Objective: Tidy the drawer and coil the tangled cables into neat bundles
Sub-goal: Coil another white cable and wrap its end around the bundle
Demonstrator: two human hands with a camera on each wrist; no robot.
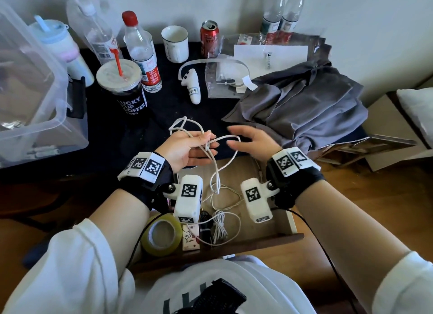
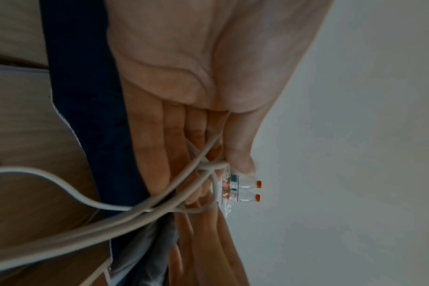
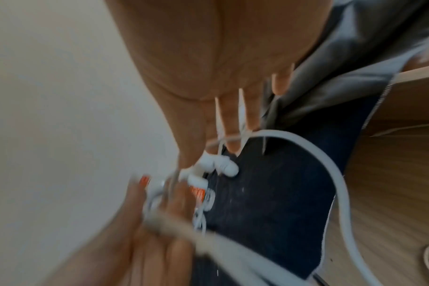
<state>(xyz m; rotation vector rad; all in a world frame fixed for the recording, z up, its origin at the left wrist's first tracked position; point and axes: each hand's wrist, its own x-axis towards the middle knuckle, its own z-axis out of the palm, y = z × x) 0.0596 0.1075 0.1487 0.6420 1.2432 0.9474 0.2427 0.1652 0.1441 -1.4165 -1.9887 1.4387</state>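
A tangled white cable (image 1: 228, 136) is looped over my left hand (image 1: 203, 140), which pinches its strands between thumb and fingers above the dark table edge. In the left wrist view the cable (image 2: 115, 207) crosses the straight fingers, and the thumb of my left hand (image 2: 220, 170) presses on it. From there it hangs into the open wooden drawer (image 1: 257, 241). My right hand (image 1: 248, 137) hovers just right of the loop with fingers spread and holds nothing. In the blurred right wrist view, a cable arc (image 3: 343, 195) curves beneath my right hand (image 3: 233, 116).
The drawer holds a tape roll (image 1: 161, 235), a bundled white cable (image 1: 219, 228), a black cable (image 1: 206, 229) and a small card (image 1: 191, 239). On the table are a coffee cup (image 1: 121, 88), bottles, a can, a mug, a white controller (image 1: 192, 86), a grey cloth (image 1: 304, 107) and a clear bin (image 1: 28, 91).
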